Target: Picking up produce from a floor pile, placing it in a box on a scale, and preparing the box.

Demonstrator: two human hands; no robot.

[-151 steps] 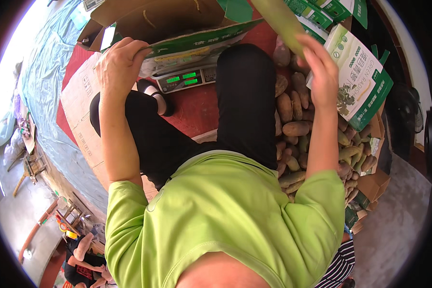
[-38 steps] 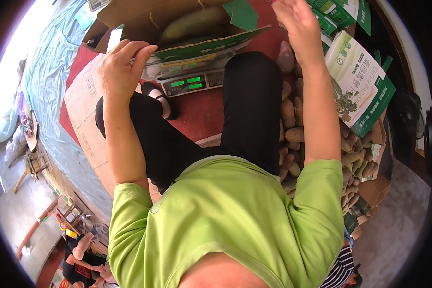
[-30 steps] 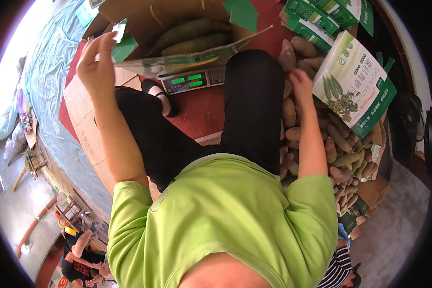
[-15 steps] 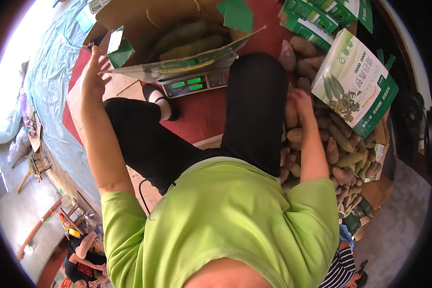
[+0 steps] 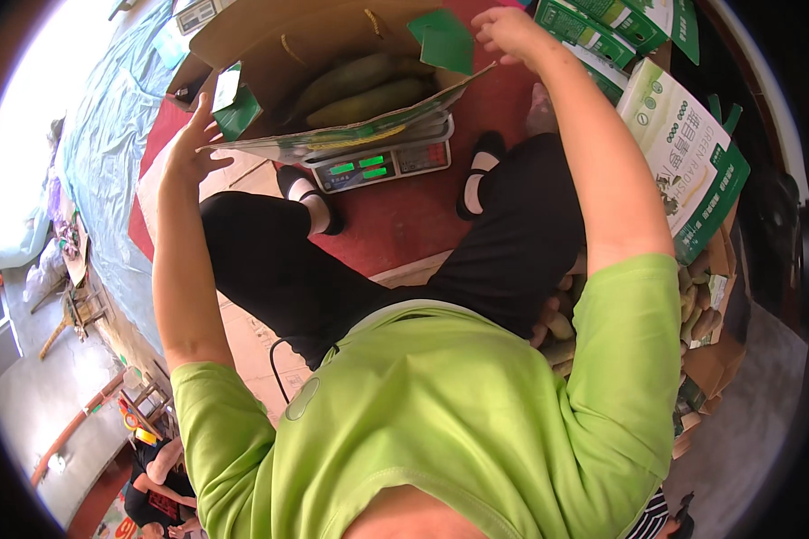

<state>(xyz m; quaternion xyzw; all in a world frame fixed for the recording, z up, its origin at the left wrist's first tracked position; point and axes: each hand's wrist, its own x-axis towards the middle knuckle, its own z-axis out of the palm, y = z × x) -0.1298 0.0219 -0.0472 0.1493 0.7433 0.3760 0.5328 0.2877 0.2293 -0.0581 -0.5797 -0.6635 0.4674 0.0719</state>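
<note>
An open cardboard box point(image 5: 243, 36) with green flaps and yellow cord handles rests on a digital scale point(image 5: 368, 171) with green lit displays. Inside lie several long green radishes point(image 5: 368, 101). Beside the box's left front corner is my left hand point(image 5: 187, 154), fingers spread, close to a green flap point(image 5: 237, 115); whether it touches the cardboard I cannot tell. My right hand point(image 5: 517, 34) reaches out beyond the right green flap point(image 5: 445, 40), its fingers stretched and nothing seen in them.
To the right, a white and green printed carton point(image 5: 670, 135) lies over a heap of radishes point(image 5: 557, 323), partly hidden by my right arm. More green cartons point(image 5: 593, 27) are stacked behind. Blue plastic sheeting point(image 5: 108, 135) spreads at left. Another person point(image 5: 157, 485) is at lower left.
My right hand has risen from the radish heap to the box's right side. My left hand stays by the left corner. My right leg has swung outward, uncovering my right foot.
</note>
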